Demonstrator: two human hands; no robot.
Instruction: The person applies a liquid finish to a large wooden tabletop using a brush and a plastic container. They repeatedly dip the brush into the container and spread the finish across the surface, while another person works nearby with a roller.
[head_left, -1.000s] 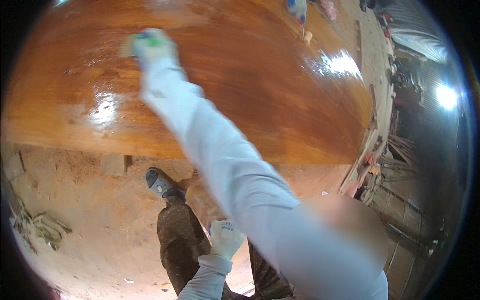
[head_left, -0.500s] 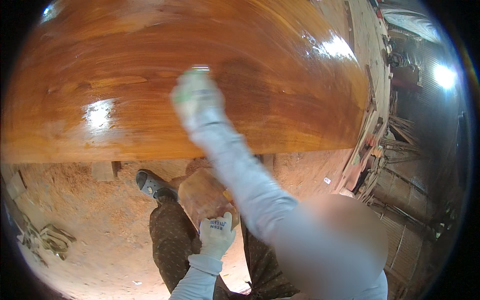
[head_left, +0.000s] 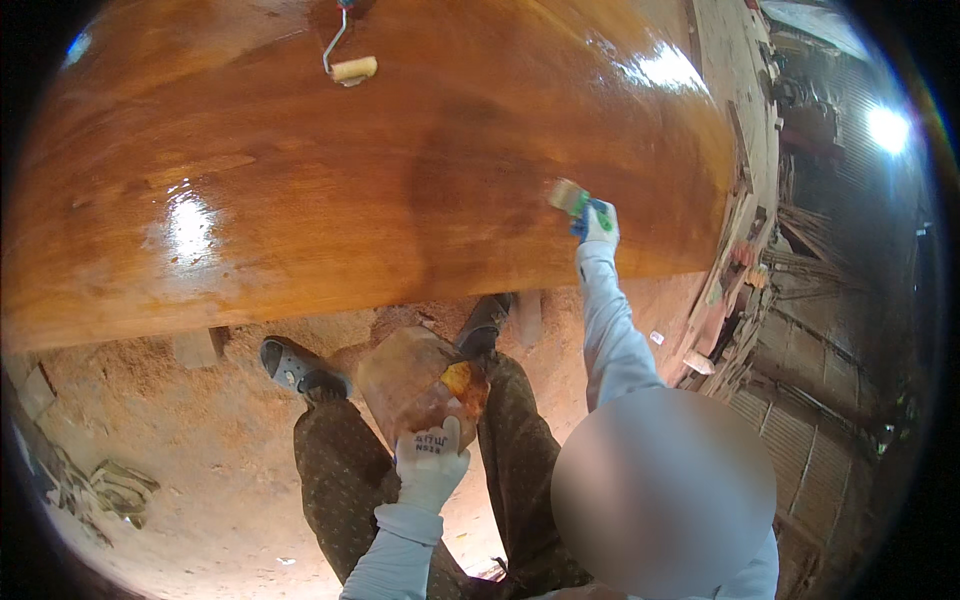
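Note:
My right hand [head_left: 599, 221], in a white glove with blue and green parts, is closed around a paintbrush [head_left: 569, 196] with a green ferrule or handle. Its pale bristles point left, at the glossy orange-brown wooden slab [head_left: 300, 225]; whether they touch the surface I cannot tell. Between my legs, my left hand [head_left: 432, 462], gloved in white, grips the near rim of a stained, see-through brownish container [head_left: 400, 385]. A yellow-orange patch shows at its right side. Shiny wet-looking streaks and bright reflections cover the slab.
A paint roller [head_left: 353, 69] with a yellowish sleeve rests against the slab's far part; its handle leaves the upper edge. Wooden blocks [head_left: 199, 347] stand under the slab's near edge. Wood strips and scraps [head_left: 735, 270] lie at the right. Crumpled cloth or strapping [head_left: 122, 490] lies on the dusty ground.
My right hand has swung to the right and slightly nearer with the paintbrush. The roller has come into view at the top. My left hand stays on the container.

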